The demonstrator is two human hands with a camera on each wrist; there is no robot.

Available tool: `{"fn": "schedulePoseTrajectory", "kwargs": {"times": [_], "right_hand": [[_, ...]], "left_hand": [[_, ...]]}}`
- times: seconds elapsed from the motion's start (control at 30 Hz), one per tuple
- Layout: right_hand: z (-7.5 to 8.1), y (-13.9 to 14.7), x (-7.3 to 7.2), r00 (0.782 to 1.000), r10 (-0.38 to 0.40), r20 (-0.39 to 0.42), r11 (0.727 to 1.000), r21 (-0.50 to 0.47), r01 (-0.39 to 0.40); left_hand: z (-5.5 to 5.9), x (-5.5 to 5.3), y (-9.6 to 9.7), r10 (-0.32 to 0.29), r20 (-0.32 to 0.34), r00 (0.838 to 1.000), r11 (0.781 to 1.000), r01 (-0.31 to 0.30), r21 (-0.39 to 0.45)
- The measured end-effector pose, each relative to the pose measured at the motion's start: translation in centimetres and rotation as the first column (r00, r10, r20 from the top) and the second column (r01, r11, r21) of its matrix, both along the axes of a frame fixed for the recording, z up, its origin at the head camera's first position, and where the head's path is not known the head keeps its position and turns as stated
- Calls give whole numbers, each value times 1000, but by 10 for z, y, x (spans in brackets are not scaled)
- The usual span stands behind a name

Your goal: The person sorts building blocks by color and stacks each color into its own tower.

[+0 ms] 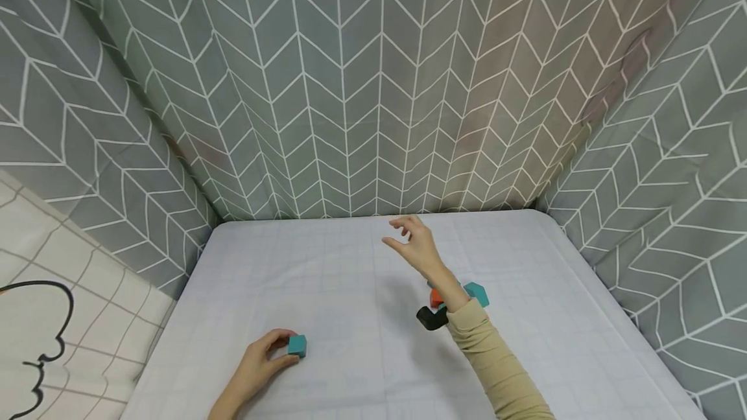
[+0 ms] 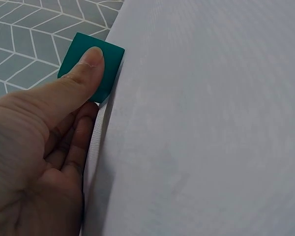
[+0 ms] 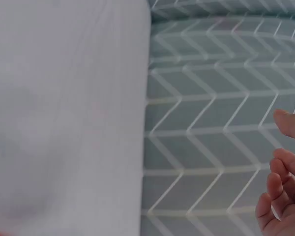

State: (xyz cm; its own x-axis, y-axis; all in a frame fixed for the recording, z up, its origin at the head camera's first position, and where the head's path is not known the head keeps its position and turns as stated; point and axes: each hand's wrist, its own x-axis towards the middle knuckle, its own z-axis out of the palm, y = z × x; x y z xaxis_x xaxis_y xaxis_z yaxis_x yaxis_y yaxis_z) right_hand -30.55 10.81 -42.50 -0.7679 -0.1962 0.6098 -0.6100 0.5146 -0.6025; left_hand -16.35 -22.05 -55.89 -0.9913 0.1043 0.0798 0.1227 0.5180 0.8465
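Note:
A small teal block [image 1: 297, 346] sits at the front left of the white-covered table, and my left hand [image 1: 259, 361] pinches it. In the left wrist view the thumb lies flat across the block's face, with the other fingers partly hidden behind and below. My right hand [image 1: 415, 246] hovers over the far part of the table with nothing in it. Its thumb stands apart from loosely bent fingers, as the right wrist view also shows at the edge of that picture.
Under the right forearm lies a cluster, partly hidden: an orange piece [image 1: 435, 298], a black bent piece [image 1: 432, 319] and a teal block [image 1: 477, 293]. The white table [image 1: 338, 264] borders grey chevron-patterned curtains [image 1: 362, 115] at the back and sides.

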Motion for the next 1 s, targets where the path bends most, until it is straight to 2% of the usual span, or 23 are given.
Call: {"fn": "schedulePoseTrajectory", "kwargs": {"times": [0.13,0.3,0.5,0.7,1.0], "right_hand": [[-22,43,-1,992,-95,88,995,51,91],[-47,86,7,958,-212,192,972,145,186],[-67,109,21,911,-252,326,956,228,183],[-81,117,29,906,-289,309,934,297,197],[-104,119,39,903,-317,289,919,327,218]], "left_hand": [[-1,0,0,-10,-22,1000,1000,10,-8],[-1,-1,0,-9,-26,1000,1000,9,-16],[3,-3,-1,1,-4,1000,1000,-1,-9],[2,-4,-1,5,10,1000,1000,-5,-8],[-3,1,0,12,5,1000,1000,-12,-9]]}}
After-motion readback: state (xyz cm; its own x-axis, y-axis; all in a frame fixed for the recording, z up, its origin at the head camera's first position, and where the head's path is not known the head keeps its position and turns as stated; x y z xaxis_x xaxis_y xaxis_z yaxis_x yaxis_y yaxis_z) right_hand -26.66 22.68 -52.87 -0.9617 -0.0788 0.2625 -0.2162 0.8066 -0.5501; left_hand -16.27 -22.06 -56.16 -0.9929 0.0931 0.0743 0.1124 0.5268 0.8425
